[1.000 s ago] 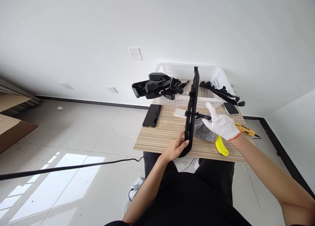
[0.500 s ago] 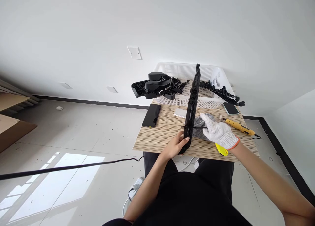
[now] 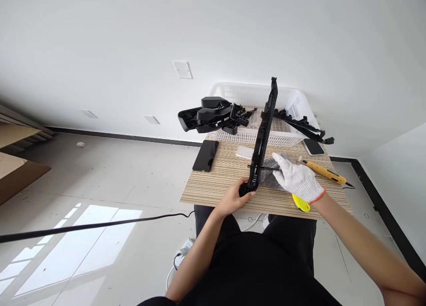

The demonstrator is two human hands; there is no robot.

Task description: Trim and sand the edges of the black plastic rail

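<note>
My bare left hand [image 3: 234,196] is closed around the near, curved end of a long black plastic trim piece [image 3: 262,139]. The piece slants up and away over the table, its far end above the basket. My right hand [image 3: 294,177], in a white knit glove with an orange cuff, pinches a thin dark rod-like tool [image 3: 268,168]. That tool lies across the trim piece near its lower end; its exact kind is too small to tell. Under the tool and beside the glove is a grey cloth [image 3: 269,180]. A yellow-green handled object [image 3: 301,203] lies below my right wrist.
A white plastic basket [image 3: 246,138] at the back of the wooden table [image 3: 203,188] holds several black plastic parts [image 3: 213,113], some overhanging its sides. A black phone [image 3: 205,156], a second phone [image 3: 313,147], a white small box [image 3: 245,153] and a corded yellow tool [image 3: 324,172] lie around.
The trim piece has turned, its far end shifting right and up, its inner ribbed side showing more. My left hand's grip has moved round its near end. The gloved hand stays nearly in place.
</note>
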